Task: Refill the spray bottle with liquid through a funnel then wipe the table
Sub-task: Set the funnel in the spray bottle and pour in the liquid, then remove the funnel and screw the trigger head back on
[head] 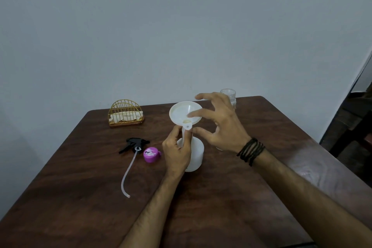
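White spray bottle (196, 156) stands upright near the middle of the dark wood table (201, 207), cap off, w/ a white funnel (184, 113) seated in its neck, bowl tilted a bit toward the camera. Left hand (177, 153) is wrapped round the bottle's neck and shoulder, thumb and fingers curled on it just below the funnel's tab, so it grips the bottle. Right hand (219, 125) sits at the funnel's right side, fingers spread and only loosely bent; one fingertip lies over the bowl's rim, but can't tell if it really touches or just hovers, and it isn't closed on anything. Dark cord bracelet (251, 151) on that wrist. Behind the right hand, a clear plastic bottle (228, 95) stands open-topped, mostly hidden. Left of the spray bottle, on the table: purple cap (152, 154), and just beyond it the black trigger sprayer head (133, 143) lying on its side, its clear dip tube (127, 173) trailing toward the near edge. Far left at the back, gold wire holder (125, 113) w/ a folded white cloth (125, 116) inside. Plain grey wall (141, 26) behind.
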Available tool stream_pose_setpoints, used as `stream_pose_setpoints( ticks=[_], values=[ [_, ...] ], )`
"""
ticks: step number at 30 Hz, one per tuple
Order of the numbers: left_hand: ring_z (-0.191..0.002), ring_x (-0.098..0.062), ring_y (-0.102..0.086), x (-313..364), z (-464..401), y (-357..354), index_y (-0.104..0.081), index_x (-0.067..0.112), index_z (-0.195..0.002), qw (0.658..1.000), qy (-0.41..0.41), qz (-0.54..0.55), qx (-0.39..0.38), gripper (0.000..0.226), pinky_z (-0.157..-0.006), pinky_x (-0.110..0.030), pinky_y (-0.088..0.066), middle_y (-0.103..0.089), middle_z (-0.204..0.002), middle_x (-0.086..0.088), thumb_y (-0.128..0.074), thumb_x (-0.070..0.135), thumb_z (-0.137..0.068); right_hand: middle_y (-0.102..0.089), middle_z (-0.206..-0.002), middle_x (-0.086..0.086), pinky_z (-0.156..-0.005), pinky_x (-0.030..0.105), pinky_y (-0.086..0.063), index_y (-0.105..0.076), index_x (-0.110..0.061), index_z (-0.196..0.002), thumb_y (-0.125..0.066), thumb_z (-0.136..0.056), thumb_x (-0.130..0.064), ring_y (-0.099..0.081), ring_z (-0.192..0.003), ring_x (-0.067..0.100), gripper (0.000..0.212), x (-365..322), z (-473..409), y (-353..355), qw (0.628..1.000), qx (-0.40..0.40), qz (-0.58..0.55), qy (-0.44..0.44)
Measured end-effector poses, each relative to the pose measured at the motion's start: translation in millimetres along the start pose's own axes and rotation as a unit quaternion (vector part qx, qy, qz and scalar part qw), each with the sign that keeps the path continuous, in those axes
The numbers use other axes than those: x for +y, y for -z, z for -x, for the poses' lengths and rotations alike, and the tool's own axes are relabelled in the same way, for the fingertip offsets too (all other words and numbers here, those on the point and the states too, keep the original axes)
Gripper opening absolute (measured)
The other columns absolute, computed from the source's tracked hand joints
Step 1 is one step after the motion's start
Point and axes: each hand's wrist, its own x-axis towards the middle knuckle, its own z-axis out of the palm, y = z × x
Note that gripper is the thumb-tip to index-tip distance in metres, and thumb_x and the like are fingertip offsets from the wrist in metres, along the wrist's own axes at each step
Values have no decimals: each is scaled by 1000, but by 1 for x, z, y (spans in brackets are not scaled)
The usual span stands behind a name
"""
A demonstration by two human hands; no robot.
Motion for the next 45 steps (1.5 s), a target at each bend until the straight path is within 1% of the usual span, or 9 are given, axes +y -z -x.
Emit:
stream_pose_setpoints(
  ticks=[7, 11, 17, 24, 26, 31, 35, 40, 45],
  values=[
    [-92, -13, -70, 0, 0, -1, -71, 10, -115, 1000, -5, 5, 1, 33, -75, -26, -56, -74, -98, 3, -58, 35, -99, -64, -119, -4, -100, 14, -32, -76, -19, -85, -80, -81, -26, -50, -117, 14, 9, 7, -7, 3, 997, 42, -52, -46],
    [-94, -12, -70, 1, 0, -1, -72, 15, -111, 1000, -5, 3, 6, 21, -77, -28, -56, -73, -98, 9, -60, 28, -100, -69, -100, -6, -89, 27, -49, -75, -19, -88, -80, -80, -31, -61, -101, 13, 16, 6, -5, 20, 966, 87, -192, -148],
    [-97, -11, -71, -1, 0, -1, -71, 19, -113, 1000, -15, -7, 14, 29, -79, -37, -60, -73, -103, 7, -57, 40, -99, -75, -94, 11, -73, 31, -58, -70, -6, -95, -77, -79, -28, -70, -84, 20, 28, 15, 50, 32, 810, 25, -442, -385],
    [-101, -14, -72, -1, 3, -3, -69, 22, -118, 1000, 5, -5, 19, 33, -82, -42, -61, -75, -107, 2, -57, 45, -98, -72, -111, 12, -68, 28, -57, -58, -10, -122, -77, -85, -14, -71, -92, 19, 42, 43, 107, 12, 679, -19, -447, -582],
    [-101, -15, -71, -2, 3, -3, -68, 26, -118, 1000, 7, 1, 20, 27, -84, -44, -60, -75, -108, 3, -58, 41, -99, -71, -104, 11, -68, 30, -58, -54, -13, -125, -77, -85, -12, -70, -89, 19, 45, 51, 115, 6, 687, 9, -416, -596],
    [-105, -16, -71, -6, 5, -4, -67, 23, -122, 1000, 10, -5, 19, 30, -86, -47, -59, -74, -113, 0, -59, 41, -99, -67, -104, -3, -79, 24, -54, -72, -27, -103, -78, -83, -32, -64, -87, 10, 22, 64, 136, 1, 821, -30, -154, -549],
    [-106, -17, -71, -8, 5, -5, -67, 21, -124, 1000, 16, -5, 13, 35, -87, -49, -59, -74, -114, -1, -59, 43, -98, -60, -112, -9, -81, 22, -44, -66, -30, -114, -76, -80, -23, -58, -100, 13, 36, 55, 137, 1, 882, 0, -71, -466],
    [-108, -19, -70, -8, 6, -6, -66, 13, -126, 1000, 22, -7, 12, 42, -89, -49, -58, -73, -116, -3, -59, 44, -98, -58, -118, -19, -90, 24, -44, -50, -35, -133, -82, -70, -43, -49, -112, 3, 72, 40, 127, -6, 905, -40, -111, -408],
    [-109, -20, -70, -6, 8, -4, -66, 12, -127, 1000, 27, -3, 6, 47, -90, -47, -58, -73, -118, -3, -60, 47, -96, -65, -103, -13, -89, 34, -50, -55, -34, -124, -81, -72, -30, -60, -104, 15, 58, 50, 126, -11, 907, -28, -56, -417]
  ],
)
